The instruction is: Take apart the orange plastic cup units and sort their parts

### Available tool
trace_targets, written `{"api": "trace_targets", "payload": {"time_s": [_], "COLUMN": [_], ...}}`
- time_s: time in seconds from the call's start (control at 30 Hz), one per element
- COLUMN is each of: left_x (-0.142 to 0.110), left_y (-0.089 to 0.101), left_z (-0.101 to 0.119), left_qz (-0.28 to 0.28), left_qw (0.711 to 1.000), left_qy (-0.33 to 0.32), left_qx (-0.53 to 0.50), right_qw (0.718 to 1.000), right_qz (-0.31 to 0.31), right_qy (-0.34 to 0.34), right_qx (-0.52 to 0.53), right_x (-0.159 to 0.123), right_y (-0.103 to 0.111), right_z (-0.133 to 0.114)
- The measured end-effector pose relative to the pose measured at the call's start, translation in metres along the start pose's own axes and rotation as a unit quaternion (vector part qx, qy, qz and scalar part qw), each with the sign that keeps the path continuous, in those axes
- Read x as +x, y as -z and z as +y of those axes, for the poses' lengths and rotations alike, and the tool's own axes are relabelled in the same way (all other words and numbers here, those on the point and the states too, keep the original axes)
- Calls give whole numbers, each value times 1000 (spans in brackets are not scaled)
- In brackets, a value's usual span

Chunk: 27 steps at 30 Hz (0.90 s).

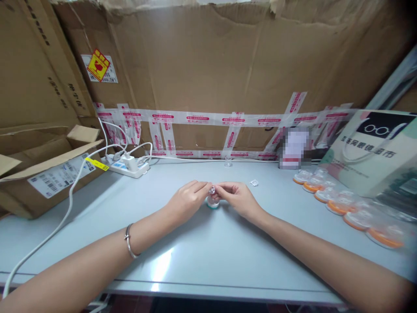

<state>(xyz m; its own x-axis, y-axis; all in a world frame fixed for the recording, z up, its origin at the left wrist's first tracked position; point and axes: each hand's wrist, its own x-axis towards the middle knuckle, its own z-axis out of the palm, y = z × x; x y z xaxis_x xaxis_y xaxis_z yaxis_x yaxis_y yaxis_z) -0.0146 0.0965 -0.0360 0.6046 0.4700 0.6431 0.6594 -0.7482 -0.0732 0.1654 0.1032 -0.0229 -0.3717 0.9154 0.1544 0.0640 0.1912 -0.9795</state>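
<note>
- We pinch a small white wheel-like piece (pixel 212 190) between the fingers of the left hand (pixel 189 202) and the right hand (pixel 240 201), with a narrow grip on both sides.
- Just under our fingers, a small round clear piece with a green rim (pixel 213 205) sits on the table (pixel 241 265); whether the white piece touches it, we cannot tell.
- The white piece is in hand and not lying flat on the table. A small white openwork piece (pixel 254 183) lies loose to the right of our hands, and a small clear piece (pixel 228 162) stands near the far edge.
- On the right, clear domed containers with orange bases (pixel 339 206) form a line running from far to near. We cannot tell whether they are complete inside.
- The near edge of the table runs under both our forearms, well apart from the held piece; the far edge meets a large taped cardboard box (pixel 208 56).
- We judge that sideways room is widest just around our hands. To the left it narrows at the power strip (pixel 138 171), the white cable (pixel 71 204) and the open cardboard box (pixel 19 191); to the right, at the orange-based line and the paper bag (pixel 355 169) behind it.
</note>
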Motion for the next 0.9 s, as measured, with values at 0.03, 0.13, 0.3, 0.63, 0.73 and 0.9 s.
{"api": "trace_targets", "payload": {"time_s": [0.03, 0.13, 0.3, 0.63, 0.73, 0.9], "left_x": [0, 0, 2, 3, 3, 2], "left_y": [0, 1, 5, 6, 7, 6], "left_z": [1, 3, 6, 5, 5, 5], "left_qz": [-4, -13, 7, 77, 77, 80], "left_qw": [1000, 1000, 999, 994, 994, 995], "left_qy": [-4, -8, -23, -57, -60, -55], "left_qx": [7, 25, 39, 56, 49, 34], "right_qw": [1000, 1000, 998, 998, 998, 998], "right_qz": [5, 17, 34, 41, 45, 51], "right_qy": [-1, 9, 32, 45, 39, 25], "right_qx": [-1, -22, -39, -26, -18, -1], "right_x": [0, -3, -7, -8, -8, -9], "right_y": [-1, -4, -8, -8, -8, -8], "right_z": [0, -1, -2, 0, 0, -3]}}
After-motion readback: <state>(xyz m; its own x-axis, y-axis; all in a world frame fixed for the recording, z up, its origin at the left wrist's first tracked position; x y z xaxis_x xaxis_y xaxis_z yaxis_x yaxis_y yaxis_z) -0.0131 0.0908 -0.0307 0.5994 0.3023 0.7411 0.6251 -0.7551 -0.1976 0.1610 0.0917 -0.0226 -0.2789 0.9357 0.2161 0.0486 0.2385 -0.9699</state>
